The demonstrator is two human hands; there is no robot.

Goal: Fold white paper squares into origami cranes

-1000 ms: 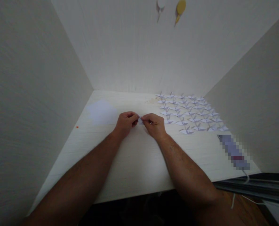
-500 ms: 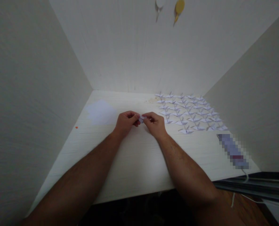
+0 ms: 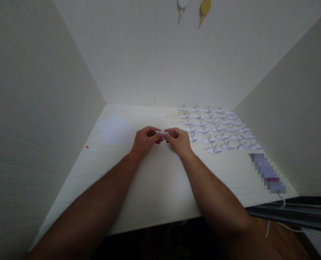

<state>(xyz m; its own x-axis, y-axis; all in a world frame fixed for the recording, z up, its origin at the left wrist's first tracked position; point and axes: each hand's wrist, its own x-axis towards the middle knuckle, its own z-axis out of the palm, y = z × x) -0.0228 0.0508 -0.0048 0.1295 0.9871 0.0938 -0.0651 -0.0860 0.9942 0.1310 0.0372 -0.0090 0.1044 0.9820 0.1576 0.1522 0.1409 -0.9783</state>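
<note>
My left hand [image 3: 145, 140] and my right hand [image 3: 178, 141] meet over the middle of the pale table [image 3: 155, 187]. Both pinch a small folded piece of white paper [image 3: 162, 133] between their fingertips, just above the tabletop. To the right of my right hand lie several rows of small folded paper cranes [image 3: 217, 128]. A stack of flat white paper sheets [image 3: 116, 129] rests to the left of my left hand.
White walls close the table in on the left, back and right. A blurred oblong object [image 3: 268, 173] lies at the right edge with a thin cord. Two small ornaments [image 3: 200, 9] hang on the back wall. A tiny orange speck [image 3: 87, 147] sits at the left.
Both hands have kept working the small paper piece, lifting it a little and turning it so it now shows as a thin flat strip. Nothing else moved.
</note>
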